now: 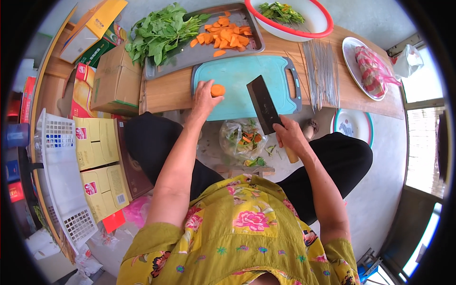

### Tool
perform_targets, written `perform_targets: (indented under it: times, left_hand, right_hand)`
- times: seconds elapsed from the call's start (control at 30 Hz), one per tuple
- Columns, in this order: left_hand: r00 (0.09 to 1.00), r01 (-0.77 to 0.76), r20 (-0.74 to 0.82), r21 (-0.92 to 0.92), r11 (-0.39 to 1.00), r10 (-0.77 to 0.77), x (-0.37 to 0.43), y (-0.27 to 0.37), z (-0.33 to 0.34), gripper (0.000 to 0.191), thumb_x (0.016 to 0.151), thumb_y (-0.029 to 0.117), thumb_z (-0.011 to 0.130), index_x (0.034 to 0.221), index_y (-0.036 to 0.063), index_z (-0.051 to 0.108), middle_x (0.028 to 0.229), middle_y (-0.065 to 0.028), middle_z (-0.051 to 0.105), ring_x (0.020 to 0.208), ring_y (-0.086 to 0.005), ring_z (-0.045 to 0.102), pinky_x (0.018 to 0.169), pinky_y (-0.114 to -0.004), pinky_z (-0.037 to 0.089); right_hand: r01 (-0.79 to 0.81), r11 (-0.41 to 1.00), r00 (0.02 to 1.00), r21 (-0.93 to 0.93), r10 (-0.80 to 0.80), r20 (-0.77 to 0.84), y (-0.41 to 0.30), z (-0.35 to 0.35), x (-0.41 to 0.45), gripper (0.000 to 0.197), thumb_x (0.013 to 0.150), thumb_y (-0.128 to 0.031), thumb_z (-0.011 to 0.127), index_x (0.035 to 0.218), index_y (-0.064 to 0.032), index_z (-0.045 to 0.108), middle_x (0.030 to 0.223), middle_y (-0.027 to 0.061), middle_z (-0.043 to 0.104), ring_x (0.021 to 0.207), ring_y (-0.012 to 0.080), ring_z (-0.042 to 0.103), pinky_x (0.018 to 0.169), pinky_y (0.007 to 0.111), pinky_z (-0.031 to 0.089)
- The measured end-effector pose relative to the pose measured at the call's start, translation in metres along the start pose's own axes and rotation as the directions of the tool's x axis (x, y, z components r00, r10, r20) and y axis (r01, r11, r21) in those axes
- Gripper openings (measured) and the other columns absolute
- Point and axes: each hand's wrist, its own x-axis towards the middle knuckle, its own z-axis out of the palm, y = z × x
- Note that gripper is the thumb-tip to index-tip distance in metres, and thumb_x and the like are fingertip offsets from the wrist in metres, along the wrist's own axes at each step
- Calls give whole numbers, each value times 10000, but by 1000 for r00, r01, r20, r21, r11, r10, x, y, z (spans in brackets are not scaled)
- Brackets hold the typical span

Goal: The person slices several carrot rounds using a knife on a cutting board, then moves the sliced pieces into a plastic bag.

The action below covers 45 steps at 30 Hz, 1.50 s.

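Note:
My left hand (205, 99) grips a short piece of carrot (217, 90) at the left side of the turquoise cutting board (245, 82); its round cut face shows. The rest of the carrot piece is hidden by my fingers. In my right hand (290, 131) is a cleaver (264, 105), held by its wooden handle (291, 155). The dark blade points up and left, over the front right part of the board, apart from the carrot. Behind the board, a metal tray (258, 44) bears cut carrot slices (228, 34) and a bunch of leafy greens (160, 32).
Metal skewers (322, 73) lie right of the board. A red-rimmed basin (326, 26) holds greens. Farther right, a plate (351, 58) bears a wrapped bundle (370, 69). A plastic bag of scraps (242, 140) stands below the table's edge. Cardboard boxes (115, 74) and a white plastic basket (64, 171) crowd the left.

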Motion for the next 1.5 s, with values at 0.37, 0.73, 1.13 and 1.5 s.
perform_targets:
  times: [0.37, 0.73, 1.13, 1.5]
  left_hand:
    - [994, 106, 44, -60, 993, -104, -8, 9, -2, 536, 649, 44, 811, 1144, 30, 607, 1082, -148, 561, 1008, -354, 569, 868, -410, 476]
    - [996, 62, -59, -151, 987, -72, -14, 7, 5, 548, 664, -24, 772, 1180, 1, 589, 1063, -180, 545, 999, -382, 563, 851, -413, 474]
    - [985, -32, -173, -267, 963, -15, -33, 16, -8, 325, 731, -85, 669, 1023, 34, 586, 1058, -154, 533, 953, -377, 571, 762, -437, 475]
    - [965, -111, -255, -181, 977, 62, -31, 17, -1, 173, 778, -37, 631, 922, 57, 615, 948, -105, 565, 893, -328, 586, 715, -420, 478]
  right_hand:
    - [100, 709, 976, -698, -206, -69, -55, 52, 43, 146, 870, -148, 467, 893, -25, 541, 765, 240, 641, 760, 439, 618, 694, 531, 470]
    - [28, 541, 984, -840, -165, -73, -65, 74, 46, 136, 867, -105, 469, 898, -41, 584, 782, 223, 664, 778, 405, 659, 711, 492, 509]
    - [82, 540, 977, -838, -208, -38, -87, 74, 33, 108, 866, -81, 474, 923, -37, 554, 748, 215, 658, 748, 395, 659, 688, 480, 510]
    - [146, 507, 969, -849, -245, 20, -89, 84, 38, 101, 857, -69, 486, 929, -23, 538, 724, 198, 655, 716, 383, 656, 667, 477, 503]
